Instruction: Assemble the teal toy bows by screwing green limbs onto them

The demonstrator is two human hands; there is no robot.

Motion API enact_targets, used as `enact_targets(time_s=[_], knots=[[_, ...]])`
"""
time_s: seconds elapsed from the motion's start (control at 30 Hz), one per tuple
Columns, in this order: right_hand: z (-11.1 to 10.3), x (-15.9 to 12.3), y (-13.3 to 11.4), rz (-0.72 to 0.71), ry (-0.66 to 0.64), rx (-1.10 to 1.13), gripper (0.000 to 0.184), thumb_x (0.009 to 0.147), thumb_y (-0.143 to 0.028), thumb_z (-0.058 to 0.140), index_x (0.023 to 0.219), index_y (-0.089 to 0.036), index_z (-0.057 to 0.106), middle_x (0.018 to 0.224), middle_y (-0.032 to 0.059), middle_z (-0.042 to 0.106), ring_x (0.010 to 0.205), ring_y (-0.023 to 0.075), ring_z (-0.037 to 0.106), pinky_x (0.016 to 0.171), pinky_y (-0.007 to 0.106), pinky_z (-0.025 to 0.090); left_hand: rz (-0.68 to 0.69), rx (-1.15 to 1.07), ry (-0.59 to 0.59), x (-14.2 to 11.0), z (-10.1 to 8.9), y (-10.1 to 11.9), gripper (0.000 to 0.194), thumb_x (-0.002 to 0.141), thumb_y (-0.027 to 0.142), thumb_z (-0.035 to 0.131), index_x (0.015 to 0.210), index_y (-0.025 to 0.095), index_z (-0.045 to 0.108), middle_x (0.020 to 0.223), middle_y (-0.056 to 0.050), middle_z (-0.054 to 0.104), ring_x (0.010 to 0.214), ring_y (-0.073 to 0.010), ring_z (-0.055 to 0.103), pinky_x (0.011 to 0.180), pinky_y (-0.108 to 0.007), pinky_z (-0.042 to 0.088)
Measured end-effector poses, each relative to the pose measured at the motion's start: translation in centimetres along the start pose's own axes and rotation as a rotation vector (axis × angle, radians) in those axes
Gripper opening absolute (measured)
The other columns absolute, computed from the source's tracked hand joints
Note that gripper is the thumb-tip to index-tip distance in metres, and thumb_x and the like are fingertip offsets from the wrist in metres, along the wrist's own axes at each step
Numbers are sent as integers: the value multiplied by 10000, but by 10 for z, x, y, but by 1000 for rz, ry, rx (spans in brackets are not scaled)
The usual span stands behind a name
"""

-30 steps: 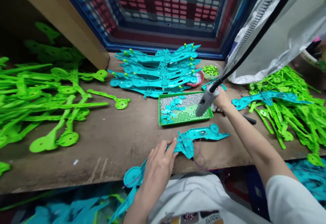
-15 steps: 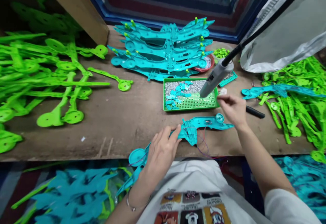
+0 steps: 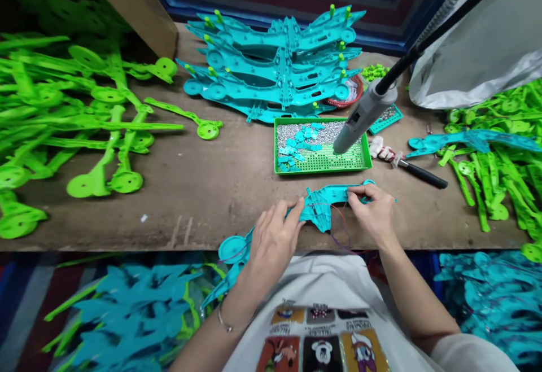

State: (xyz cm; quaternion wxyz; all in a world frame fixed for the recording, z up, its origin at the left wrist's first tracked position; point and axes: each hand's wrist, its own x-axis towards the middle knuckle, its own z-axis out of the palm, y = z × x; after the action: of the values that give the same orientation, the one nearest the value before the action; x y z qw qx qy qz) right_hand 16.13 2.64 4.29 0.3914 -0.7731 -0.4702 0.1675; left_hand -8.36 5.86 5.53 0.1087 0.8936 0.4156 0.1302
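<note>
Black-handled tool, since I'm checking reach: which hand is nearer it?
Right: the right hand is on the near side of the black-handled tool; the left hand lies farther left.

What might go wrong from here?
The blue part overhangs the bench edge, so it might tip if the left hand lifts. Loose wires beside the right hand could snag. The grey tool hanging over the green tray might get bumped.
</note>
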Motion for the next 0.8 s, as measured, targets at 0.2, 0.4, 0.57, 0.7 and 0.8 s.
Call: enact_targets(time_s=[0.2, 0.4, 0.57, 0.7, 0.8], knots=[[5, -4, -3, -162, 45, -243, 132, 828, -183, 630, 780, -200, 751, 752, 55, 713, 732, 211, 642, 748, 360, 524, 1, -39, -3, 0, 3, -3, 444, 1032, 251, 515, 1473, 200, 491, 1118, -108, 633, 948, -251, 612, 828, -387, 504], [7, -27, 5, -318, -7, -320, 298, 957, -299, 603, 1191, -198, 756, 1081, 133, 662, 989, 268, 593, 925, 473, 492, 22, -150, -18, 7, 10, -20, 428, 1030, 268, 514, 1454, 211, 512, 1149, -111, 623, 1006, -262, 620, 865, -400, 519], [1, -30, 13, -332, -105, -380, 366, 986, -290, 549, 1317, -259, 700, 1221, 129, 633, 1112, 305, 559, 988, 534, 454, 58, -203, -47, 18, 18, -38, 418, 1016, 283, 547, 1423, 185, 554, 1105, -107, 629, 1008, -257, 605, 879, -398, 526], [-18, -31, 17, -304, -89, -60, 288, 943, -171, 515, 1132, -234, 722, 1104, 83, 695, 1059, 244, 645, 976, 448, 499, 100, -154, -53, 25, 18, -48, 426, 984, 317, 612, 1394, 203, 588, 1115, -107, 648, 1058, -288, 573, 905, -439, 506], [-33, -49, 12, -122, -189, 55, 167, 857, -129, 565, 951, -237, 651, 951, 32, 727, 908, 211, 688, 864, 378, 527, 103, -153, -25, 22, 12, -42, 467, 967, 262, 633, 1426, 220, 555, 1285, -132, 621, 1191, -321, 544, 958, -475, 484]])
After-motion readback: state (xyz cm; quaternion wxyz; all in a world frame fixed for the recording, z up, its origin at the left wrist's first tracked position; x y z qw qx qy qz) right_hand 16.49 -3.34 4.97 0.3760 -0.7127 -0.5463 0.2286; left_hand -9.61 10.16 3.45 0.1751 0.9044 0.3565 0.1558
